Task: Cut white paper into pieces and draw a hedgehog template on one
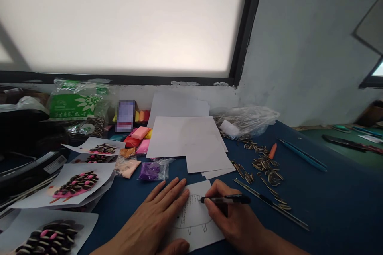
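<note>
My right hand (229, 217) is closed around a black pen (227, 199), its tip on a small sheet of white paper (206, 241). On this sheet is a line drawing (196, 213) of a rounded animal with short legs and rows of small marks on its back. My left hand (158, 217) lies flat on the left part of the sheet, fingers stretched out, covering some of the drawing. Just beyond my left fingertips sits a purple clay packet (152, 170). Right of my right hand lies a thin metal tool (271, 204).
Blank sheets (182, 137) lie ahead. Sunflower seeds (267, 169), an orange stick (272, 151) and blue tweezers (303, 155) are on the right. Seed-and-clay pictures (79, 185) overlap on the left. Behind them stand a green seed bag (79, 105) and coloured clay packets (140, 133).
</note>
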A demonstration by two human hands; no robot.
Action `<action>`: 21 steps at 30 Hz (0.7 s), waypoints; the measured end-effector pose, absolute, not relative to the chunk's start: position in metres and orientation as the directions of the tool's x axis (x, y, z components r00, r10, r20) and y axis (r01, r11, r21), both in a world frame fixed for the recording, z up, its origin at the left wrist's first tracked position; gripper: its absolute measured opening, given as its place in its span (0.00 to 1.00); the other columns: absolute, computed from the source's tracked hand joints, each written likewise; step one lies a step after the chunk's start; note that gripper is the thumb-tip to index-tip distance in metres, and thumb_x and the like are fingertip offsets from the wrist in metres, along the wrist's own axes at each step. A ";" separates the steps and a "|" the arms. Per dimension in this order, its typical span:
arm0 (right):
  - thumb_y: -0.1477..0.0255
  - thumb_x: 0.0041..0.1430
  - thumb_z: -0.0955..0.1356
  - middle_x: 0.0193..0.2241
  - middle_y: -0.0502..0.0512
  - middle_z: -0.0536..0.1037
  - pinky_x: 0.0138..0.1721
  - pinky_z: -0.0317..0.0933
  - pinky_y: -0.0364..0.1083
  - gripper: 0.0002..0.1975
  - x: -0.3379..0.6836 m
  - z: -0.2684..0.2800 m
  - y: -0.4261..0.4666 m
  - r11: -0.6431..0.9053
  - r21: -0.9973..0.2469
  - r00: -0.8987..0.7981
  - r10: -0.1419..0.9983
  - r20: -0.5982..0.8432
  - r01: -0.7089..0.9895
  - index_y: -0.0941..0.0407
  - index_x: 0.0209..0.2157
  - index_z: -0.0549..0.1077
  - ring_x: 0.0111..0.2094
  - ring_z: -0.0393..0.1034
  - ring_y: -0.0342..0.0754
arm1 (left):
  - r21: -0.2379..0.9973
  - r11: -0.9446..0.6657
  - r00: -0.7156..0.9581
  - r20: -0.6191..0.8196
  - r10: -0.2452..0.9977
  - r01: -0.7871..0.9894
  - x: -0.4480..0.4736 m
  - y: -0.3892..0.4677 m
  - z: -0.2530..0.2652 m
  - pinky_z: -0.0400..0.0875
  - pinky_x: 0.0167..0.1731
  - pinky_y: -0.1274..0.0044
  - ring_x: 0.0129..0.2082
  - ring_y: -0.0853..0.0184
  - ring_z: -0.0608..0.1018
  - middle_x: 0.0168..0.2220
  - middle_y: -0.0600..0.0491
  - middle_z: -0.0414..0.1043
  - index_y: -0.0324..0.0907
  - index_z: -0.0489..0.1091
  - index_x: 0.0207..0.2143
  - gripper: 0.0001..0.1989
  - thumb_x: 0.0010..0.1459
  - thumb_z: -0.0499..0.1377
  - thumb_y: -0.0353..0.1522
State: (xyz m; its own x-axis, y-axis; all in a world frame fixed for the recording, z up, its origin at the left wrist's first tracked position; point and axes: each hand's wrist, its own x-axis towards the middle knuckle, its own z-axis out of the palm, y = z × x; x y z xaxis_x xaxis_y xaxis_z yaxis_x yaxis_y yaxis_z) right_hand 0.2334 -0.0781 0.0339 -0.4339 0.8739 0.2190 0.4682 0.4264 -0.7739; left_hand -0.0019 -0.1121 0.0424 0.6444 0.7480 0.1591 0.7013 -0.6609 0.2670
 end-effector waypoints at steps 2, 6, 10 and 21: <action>0.66 0.63 0.61 0.21 0.51 0.70 0.22 0.56 0.43 0.10 0.233 0.035 -0.078 0.419 -0.781 -0.433 0.876 0.212 0.464 0.54 0.29 0.65 0.21 0.64 0.46 | 0.273 -0.656 0.640 0.158 0.752 0.703 -0.001 -0.112 0.045 0.50 0.64 0.60 0.67 0.51 0.53 0.68 0.48 0.44 0.43 0.53 0.68 0.34 0.67 0.55 0.49; 0.66 0.63 0.61 0.22 0.50 0.69 0.22 0.56 0.43 0.10 0.234 0.034 -0.079 0.410 -0.801 -0.435 0.875 0.210 0.437 0.54 0.29 0.65 0.21 0.63 0.45 | 0.272 -0.647 0.634 0.144 0.759 0.712 0.001 -0.111 0.046 0.51 0.64 0.60 0.67 0.50 0.54 0.68 0.46 0.45 0.40 0.56 0.67 0.35 0.67 0.54 0.51; 0.66 0.64 0.61 0.23 0.48 0.66 0.21 0.55 0.42 0.09 0.235 0.033 -0.080 0.389 -0.819 -0.387 0.894 0.225 0.421 0.53 0.30 0.64 0.22 0.62 0.44 | 0.256 -0.641 0.630 0.134 0.765 0.724 0.001 -0.111 0.045 0.51 0.64 0.61 0.67 0.50 0.55 0.68 0.46 0.45 0.40 0.56 0.67 0.36 0.66 0.55 0.51; 0.66 0.65 0.61 0.21 0.46 0.64 0.20 0.54 0.42 0.09 0.235 0.033 -0.080 0.340 -0.846 -0.388 0.905 0.175 0.411 0.53 0.30 0.61 0.21 0.60 0.43 | 0.304 -0.639 0.619 0.174 0.766 0.706 -0.001 -0.113 0.044 0.54 0.63 0.59 0.66 0.48 0.57 0.68 0.49 0.46 0.48 0.53 0.68 0.35 0.65 0.57 0.50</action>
State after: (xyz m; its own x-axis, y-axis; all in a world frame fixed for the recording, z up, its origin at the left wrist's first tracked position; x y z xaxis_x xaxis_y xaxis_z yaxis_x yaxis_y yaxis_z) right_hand 0.2355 -0.0796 0.0327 -0.3882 0.9047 0.1753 0.4112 0.3403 -0.8456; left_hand -0.0008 -0.1126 0.0439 0.6187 0.7661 0.1740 0.7064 -0.6394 0.3035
